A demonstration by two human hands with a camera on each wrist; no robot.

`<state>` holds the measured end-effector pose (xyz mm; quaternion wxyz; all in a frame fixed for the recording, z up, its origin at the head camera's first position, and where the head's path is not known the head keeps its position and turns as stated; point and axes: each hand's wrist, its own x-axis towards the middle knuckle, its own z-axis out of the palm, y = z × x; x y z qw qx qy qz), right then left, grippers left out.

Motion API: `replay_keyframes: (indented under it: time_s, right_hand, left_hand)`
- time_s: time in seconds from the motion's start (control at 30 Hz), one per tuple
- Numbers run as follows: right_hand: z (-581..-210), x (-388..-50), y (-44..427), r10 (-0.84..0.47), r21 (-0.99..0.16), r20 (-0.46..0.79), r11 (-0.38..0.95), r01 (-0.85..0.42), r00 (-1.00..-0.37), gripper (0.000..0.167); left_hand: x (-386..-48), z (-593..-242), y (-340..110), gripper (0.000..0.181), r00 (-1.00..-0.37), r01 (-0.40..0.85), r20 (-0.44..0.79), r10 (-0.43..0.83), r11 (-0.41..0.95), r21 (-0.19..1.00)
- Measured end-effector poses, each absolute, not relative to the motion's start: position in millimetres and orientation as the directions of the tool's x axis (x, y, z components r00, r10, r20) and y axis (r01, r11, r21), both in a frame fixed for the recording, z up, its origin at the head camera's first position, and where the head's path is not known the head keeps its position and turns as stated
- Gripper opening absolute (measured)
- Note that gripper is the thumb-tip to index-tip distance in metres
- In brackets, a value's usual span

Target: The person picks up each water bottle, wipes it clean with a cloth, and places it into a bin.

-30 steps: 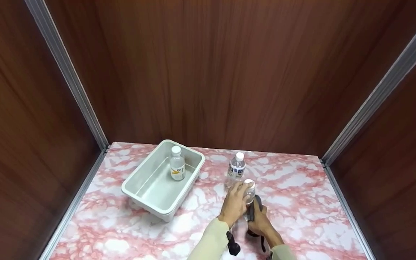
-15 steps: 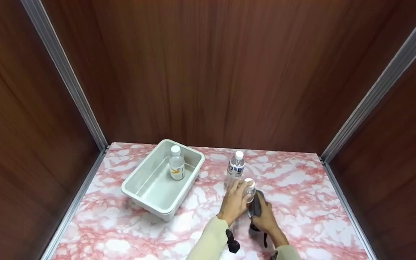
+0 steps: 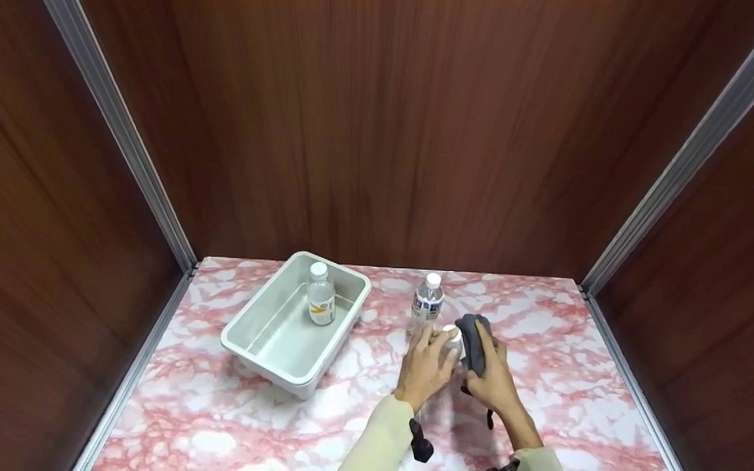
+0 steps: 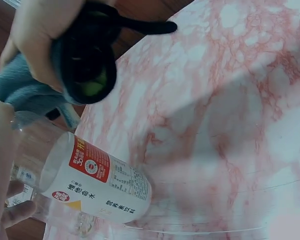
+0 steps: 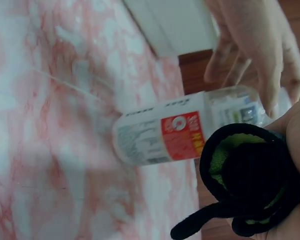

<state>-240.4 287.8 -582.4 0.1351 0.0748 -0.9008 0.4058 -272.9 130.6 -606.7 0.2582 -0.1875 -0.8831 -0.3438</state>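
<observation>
My left hand [image 3: 424, 371] grips the upper part of a clear, white-capped bottle [image 3: 453, 340], which stands upright on the table. Its white and red label [image 4: 100, 177] shows in the left wrist view. Just right of that bottle, my right hand [image 3: 495, 386] holds a dark grey fabric item [image 3: 472, 337], with the thumb and fingers round it. In the right wrist view this fabric item [image 5: 250, 175] shows a black rim, a green inside and a strap, close beside the bottle [image 5: 160, 132]. Whether they touch is unclear.
Another white-capped bottle [image 3: 427, 303] stands just behind my left hand. To the left, a light grey bin [image 3: 266, 373] has an upright bottle [image 3: 321, 304] inside. Wood-patterned panels [image 3: 364, 131] enclose the back and sides of the pink-and-white marbled table [image 3: 547, 366].
My right hand has moved up and to the right with the grey fabric item, which now lies beside the bottle's cap. My left hand has stayed on the bottle.
</observation>
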Motion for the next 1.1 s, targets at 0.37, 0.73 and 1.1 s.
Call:
replay_keyframes:
  time_s: [0.37,0.73,1.1]
  right_hand:
    - [-582.4,-233.9,278.6,-0.07,-0.654,0.359,0.693,-0.304,-0.931,0.096]
    - [-592.4,-235.5,271.6,-0.05,-0.64,0.366,0.711,-0.29,-0.929,0.1]
    - [-596.1,-236.6,268.2,-0.035,-0.639,0.32,0.73,-0.243,-0.947,0.099]
  left_hand:
    - [-274.5,-609.7,138.2,0.027,-0.697,0.58,0.712,0.091,0.655,0.484]
    - [-276.0,-607.8,135.1,0.026,-0.72,0.601,0.687,0.102,0.585,0.544]
    - [-276.8,-611.9,130.8,0.025,-0.717,0.608,0.69,0.1,0.574,0.549]
